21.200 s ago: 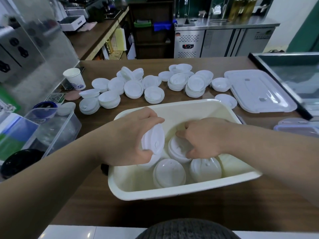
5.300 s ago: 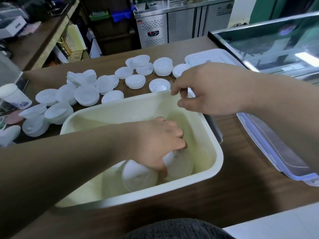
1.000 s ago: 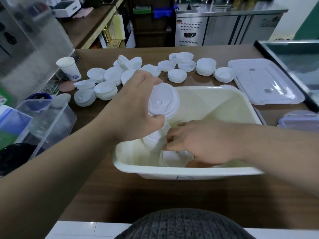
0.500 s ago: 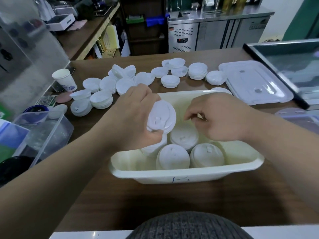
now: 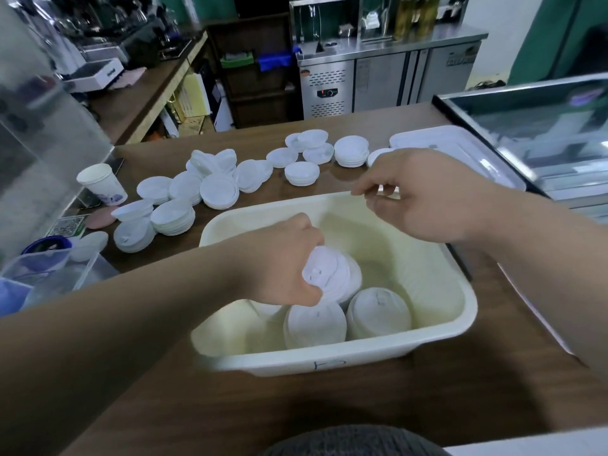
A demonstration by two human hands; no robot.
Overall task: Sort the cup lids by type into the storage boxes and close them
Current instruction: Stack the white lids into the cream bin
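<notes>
At the far left a clear box (image 5: pixel 49 271) is seen on the brown counter (image 5: pixel 230 406). A paper cup (image 5: pixel 103 184) is stood behind it, and a flat pink round thing (image 5: pixel 100 218) is laid just beside the cup. Many white cup lids (image 5: pixel 218 194) are spread in small piles across the back of the counter.

In the middle a cream tub (image 5: pixel 296 363) is set near the front edge. The left grip (image 5: pixel 279 268) is reached down into the tub. Its fingers are wrapped round a stack of lids (image 5: pixel 332 274), which is held tilted inside the tub. Just below it, two more stacks (image 5: pixel 314 324) are laid side by side against the near wall of the tub.

The right grip (image 5: pixel 424 199) is held over the far rim of the tub. Its fingers are curled, and the thumb and first finger are brought close together. No lid is seen in it, but it cannot be told if the rim is pinched or only touched.

Behind that grip a flat clear box lid (image 5: pixel 460 149) is laid on the counter. At the far right a glass case (image 5: pixel 543 126) is seen.
</notes>
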